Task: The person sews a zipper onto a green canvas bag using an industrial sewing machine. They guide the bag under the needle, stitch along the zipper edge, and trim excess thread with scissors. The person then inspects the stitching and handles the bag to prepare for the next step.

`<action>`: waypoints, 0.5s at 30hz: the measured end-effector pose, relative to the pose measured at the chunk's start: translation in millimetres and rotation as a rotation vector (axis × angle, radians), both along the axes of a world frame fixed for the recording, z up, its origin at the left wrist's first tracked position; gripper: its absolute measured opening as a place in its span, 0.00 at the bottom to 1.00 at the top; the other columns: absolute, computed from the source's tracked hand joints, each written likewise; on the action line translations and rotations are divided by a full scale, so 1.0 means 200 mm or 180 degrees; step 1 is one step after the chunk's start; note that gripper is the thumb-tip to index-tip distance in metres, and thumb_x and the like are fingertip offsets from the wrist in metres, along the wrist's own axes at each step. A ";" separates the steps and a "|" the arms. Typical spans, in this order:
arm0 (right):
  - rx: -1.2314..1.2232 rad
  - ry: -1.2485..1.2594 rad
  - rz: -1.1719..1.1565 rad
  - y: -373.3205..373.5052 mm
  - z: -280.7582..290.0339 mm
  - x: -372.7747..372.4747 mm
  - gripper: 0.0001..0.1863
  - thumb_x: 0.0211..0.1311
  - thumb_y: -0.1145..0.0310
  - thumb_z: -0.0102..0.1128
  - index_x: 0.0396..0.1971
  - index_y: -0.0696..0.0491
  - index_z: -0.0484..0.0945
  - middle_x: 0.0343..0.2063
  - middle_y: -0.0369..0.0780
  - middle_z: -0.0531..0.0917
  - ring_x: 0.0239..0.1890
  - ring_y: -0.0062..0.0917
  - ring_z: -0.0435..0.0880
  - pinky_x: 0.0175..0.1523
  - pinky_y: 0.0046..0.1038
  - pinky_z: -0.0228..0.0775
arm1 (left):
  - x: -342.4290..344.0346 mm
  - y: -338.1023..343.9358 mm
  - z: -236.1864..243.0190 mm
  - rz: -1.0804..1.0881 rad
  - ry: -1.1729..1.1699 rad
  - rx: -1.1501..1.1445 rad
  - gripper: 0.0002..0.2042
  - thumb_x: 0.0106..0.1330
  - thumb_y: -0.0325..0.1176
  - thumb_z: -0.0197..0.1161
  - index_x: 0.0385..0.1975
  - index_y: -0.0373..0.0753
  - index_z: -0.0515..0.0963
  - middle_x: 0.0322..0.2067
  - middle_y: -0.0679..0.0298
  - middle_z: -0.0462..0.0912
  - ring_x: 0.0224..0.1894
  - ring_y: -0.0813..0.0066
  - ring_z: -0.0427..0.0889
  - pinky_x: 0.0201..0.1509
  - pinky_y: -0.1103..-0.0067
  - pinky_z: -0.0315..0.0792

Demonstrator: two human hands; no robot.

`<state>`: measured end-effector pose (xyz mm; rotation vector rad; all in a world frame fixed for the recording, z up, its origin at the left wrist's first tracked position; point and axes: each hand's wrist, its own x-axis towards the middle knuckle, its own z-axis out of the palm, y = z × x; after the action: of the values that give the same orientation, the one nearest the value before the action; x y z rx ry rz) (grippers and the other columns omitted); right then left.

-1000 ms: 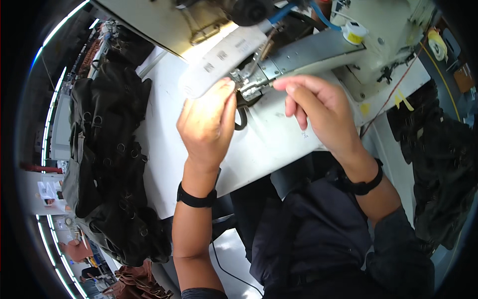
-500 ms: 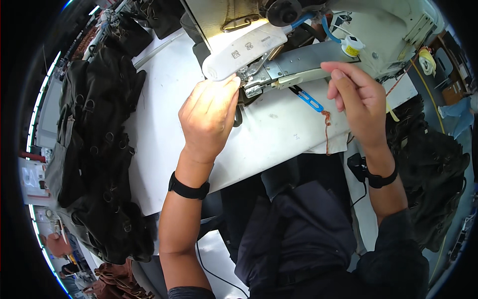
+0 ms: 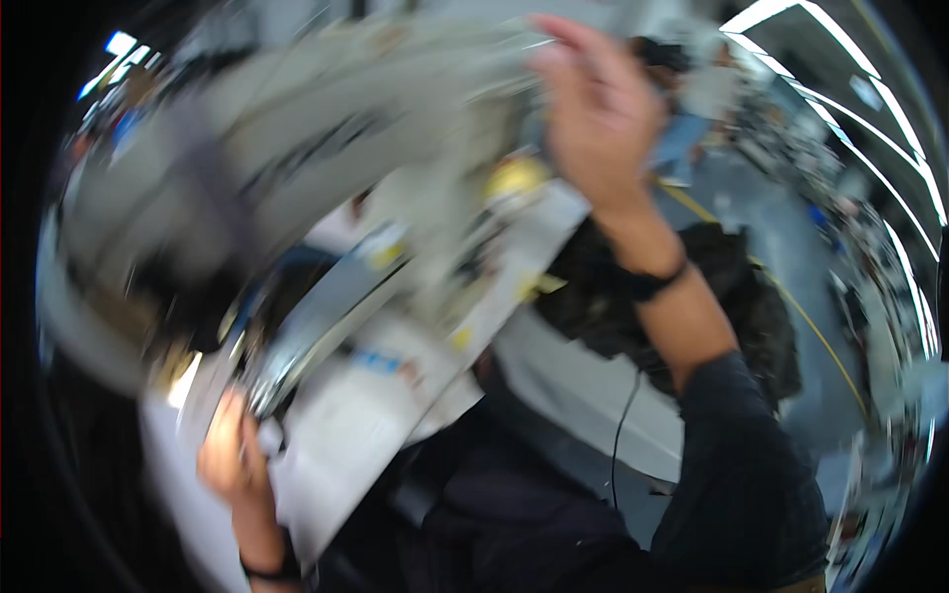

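A large pale sewing machine fills the upper left, smeared by motion. At its needle end, low on the left, my left hand has its fingers pressed together; whatever is between them is hidden. My right hand is raised by the machine's far right end, thumb and forefinger stretched out with their tips apart. No held thing shows there, though the fingertips are blurred. Below the machine's bed, a blue pair of thread snips lies on the white table.
A pile of dark cloth or bags sits to the right of the table. A thin black cable hangs below it. The grey floor carries a yellow line. Ceiling lights and blurred workroom clutter show at far right.
The view has swung right, so machine and table appear tilted and farther left. My right hand has gone from above the snips to the machine's right end; my left hand stays by the needle.
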<state>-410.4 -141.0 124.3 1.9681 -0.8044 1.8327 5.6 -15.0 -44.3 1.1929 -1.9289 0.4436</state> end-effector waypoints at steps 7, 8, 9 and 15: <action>0.3136 0.1432 -0.2130 -0.88 0.46 -0.38 0.22 0.58 0.52 0.65 0.43 0.56 0.89 0.49 0.49 0.88 0.51 0.43 0.86 0.57 0.40 0.75 | -0.03 -0.03 0.04 0.0588 -0.1113 -0.0440 0.09 0.66 0.31 0.75 0.42 0.35 0.88 0.39 0.57 0.90 0.38 0.60 0.88 0.46 0.70 0.82; 0.3537 0.1876 -0.1808 -0.92 0.48 -0.40 0.24 0.54 0.56 0.66 0.46 0.56 0.88 0.55 0.51 0.85 0.58 0.45 0.84 0.64 0.43 0.72 | -0.03 -0.05 0.03 0.0436 -0.0905 -0.0362 0.09 0.66 0.28 0.72 0.44 0.34 0.87 0.41 0.55 0.90 0.41 0.58 0.88 0.48 0.69 0.81; 0.3412 0.1873 -0.1796 -0.95 0.51 -0.45 0.24 0.53 0.55 0.66 0.46 0.56 0.88 0.53 0.52 0.86 0.56 0.45 0.84 0.62 0.43 0.73 | -0.02 -0.07 0.00 0.0296 -0.0688 -0.0283 0.09 0.67 0.25 0.70 0.45 0.32 0.86 0.43 0.54 0.89 0.44 0.57 0.87 0.50 0.69 0.81; 0.2881 0.1456 -0.0582 -1.15 0.14 -0.54 0.20 0.66 0.54 0.61 0.47 0.53 0.87 0.47 0.45 0.87 0.50 0.36 0.85 0.53 0.35 0.76 | 0.16 0.01 -0.02 -0.0057 -0.0346 -0.0057 0.13 0.66 0.15 0.66 0.50 0.28 0.85 0.48 0.48 0.89 0.51 0.53 0.88 0.57 0.68 0.81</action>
<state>-519.1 -371.6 152.7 2.5401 -1.7643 0.8751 38.3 -12.2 -47.3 1.1600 -2.0221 0.5248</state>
